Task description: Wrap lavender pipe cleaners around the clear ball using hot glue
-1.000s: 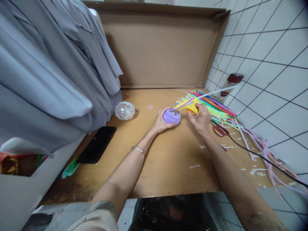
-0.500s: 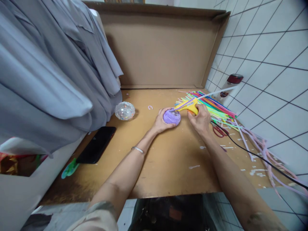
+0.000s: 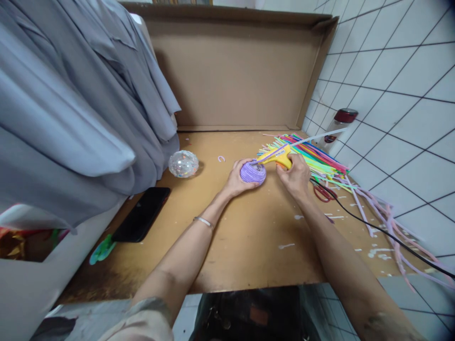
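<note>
My left hand (image 3: 237, 180) is closed around a ball wrapped in purple strands (image 3: 253, 174), holding it just above the table. In my right hand (image 3: 296, 176) is a yellow hot glue gun (image 3: 280, 156), gripped by its handle. Its nozzle points left and meets the upper edge of the purple ball. A purple strip (image 3: 272, 155) runs from the ball along the gun, and a pale glue stick or strip sticks out past the gun's back end. Whether glue is flowing is too small to tell.
Colourful pipe cleaners (image 3: 316, 156) lie behind my right hand, near red-handled scissors (image 3: 325, 192) and a black cord (image 3: 355, 215). A clear round bowl (image 3: 183, 164) and a black phone (image 3: 142, 214) are on the left. A jar (image 3: 336, 128) stands by the tiled wall.
Almost nothing differs. Both hands keep the ball and the glue gun in contact; the whole view has shifted slightly to the left.
</note>
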A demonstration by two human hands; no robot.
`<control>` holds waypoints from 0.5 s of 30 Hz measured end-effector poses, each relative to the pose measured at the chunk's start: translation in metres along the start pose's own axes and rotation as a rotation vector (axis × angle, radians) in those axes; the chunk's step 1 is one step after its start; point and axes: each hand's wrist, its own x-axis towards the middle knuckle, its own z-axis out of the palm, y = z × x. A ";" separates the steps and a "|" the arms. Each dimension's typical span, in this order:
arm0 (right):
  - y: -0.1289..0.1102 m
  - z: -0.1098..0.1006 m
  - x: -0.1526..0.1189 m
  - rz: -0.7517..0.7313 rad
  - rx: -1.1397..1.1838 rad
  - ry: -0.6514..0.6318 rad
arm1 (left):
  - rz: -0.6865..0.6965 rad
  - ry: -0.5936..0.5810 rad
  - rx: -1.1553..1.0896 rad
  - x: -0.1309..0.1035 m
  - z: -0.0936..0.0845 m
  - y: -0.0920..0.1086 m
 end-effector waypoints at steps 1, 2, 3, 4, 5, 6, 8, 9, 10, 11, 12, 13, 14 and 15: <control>0.000 0.000 0.000 0.006 0.002 -0.001 | 0.002 0.001 -0.001 0.000 0.000 0.000; -0.001 0.000 0.000 0.014 0.004 -0.001 | 0.003 0.003 -0.002 0.000 0.000 0.000; -0.001 0.001 0.000 0.025 0.007 0.001 | 0.002 0.004 -0.001 0.000 0.000 0.000; -0.001 0.002 0.000 0.039 0.009 0.002 | 0.001 0.003 0.001 0.000 0.000 0.000; -0.002 0.002 0.001 0.053 0.012 0.000 | -0.001 0.002 0.004 0.000 0.000 0.000; -0.002 0.003 0.001 0.069 0.016 -0.005 | -0.004 -0.001 0.006 0.000 0.000 0.000; -0.002 0.003 0.002 0.100 0.022 -0.022 | -0.019 0.001 0.008 0.000 0.000 -0.001; -0.003 0.003 0.002 0.116 0.024 -0.031 | -0.029 0.007 0.007 0.000 0.000 -0.001; -0.003 0.003 0.002 0.131 0.024 -0.039 | -0.039 0.016 0.007 0.000 0.000 -0.001; -0.003 0.002 0.002 0.142 0.026 -0.043 | -0.046 0.023 0.006 0.000 0.000 -0.002; -0.003 0.002 0.003 0.151 0.028 -0.045 | -0.049 0.027 0.004 0.000 0.000 -0.002; -0.003 0.002 0.003 0.157 0.032 -0.045 | -0.047 0.029 0.001 0.000 0.001 -0.003; -0.004 0.002 0.003 0.159 0.038 -0.043 | -0.043 0.029 -0.002 0.000 0.001 -0.003; -0.004 0.002 0.002 0.158 0.044 -0.039 | -0.038 0.027 -0.007 0.000 0.001 -0.003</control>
